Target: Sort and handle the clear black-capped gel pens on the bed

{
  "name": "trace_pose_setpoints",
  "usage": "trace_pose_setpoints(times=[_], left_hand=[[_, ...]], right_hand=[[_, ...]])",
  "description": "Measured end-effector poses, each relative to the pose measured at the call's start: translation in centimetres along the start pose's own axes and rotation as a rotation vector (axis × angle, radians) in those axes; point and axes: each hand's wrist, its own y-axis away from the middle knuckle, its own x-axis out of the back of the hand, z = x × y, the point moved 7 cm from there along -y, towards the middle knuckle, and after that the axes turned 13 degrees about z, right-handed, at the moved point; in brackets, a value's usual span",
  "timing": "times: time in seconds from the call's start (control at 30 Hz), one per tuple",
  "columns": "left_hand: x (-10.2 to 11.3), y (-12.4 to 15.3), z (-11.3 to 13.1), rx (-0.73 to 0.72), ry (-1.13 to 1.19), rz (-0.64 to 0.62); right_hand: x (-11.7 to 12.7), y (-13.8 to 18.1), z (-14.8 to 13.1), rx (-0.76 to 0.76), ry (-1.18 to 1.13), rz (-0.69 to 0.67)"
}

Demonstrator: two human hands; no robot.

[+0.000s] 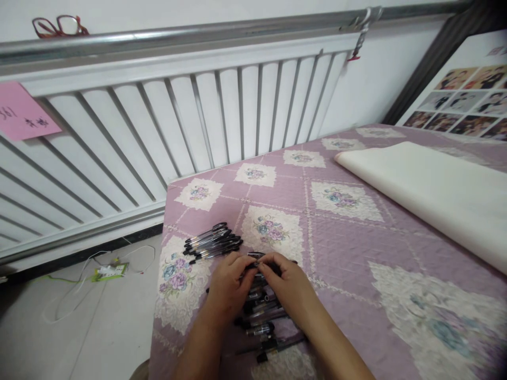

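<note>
My left hand (231, 279) and my right hand (285, 279) meet over the near part of the bed-like surface, thumbs and fingertips pinched close together. Between them is a dark pen (257, 262), mostly covered by the fingers. Just beyond my left hand lies a bundle of clear-barrelled pens (212, 244) with black caps, stacked roughly side by side. Below and between my wrists, several loose pens and black pen parts (261, 311) are scattered; my forearms hide some of them.
A purple floral cloth (344, 248) covers the surface. A folded cream sheet (428, 179) lies at right, near a photo board (467, 95). Behind are a white radiator (229, 111) and metal pipe (190, 31) with glasses (59, 26). A power strip (111, 272) rests on the floor.
</note>
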Motion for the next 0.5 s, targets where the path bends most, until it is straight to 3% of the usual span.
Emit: trace_pose_setpoints(times=[0.17, 0.33, 0.5], left_hand=[[0.7, -0.1, -0.3, 0.000, -0.047, 0.054], [2.5, -0.4, -2.8, 0.078, -0.296, 0.160], [1.8, -0.2, -4.9, 0.136, -0.476, 0.009]], right_hand=[[0.1, 0.1, 0.3, -0.004, -0.015, 0.012], [1.3, -0.2, 0.9, -0.033, 0.053, 0.111], [1.5, -0.2, 1.0, -0.017, 0.079, 0.133]])
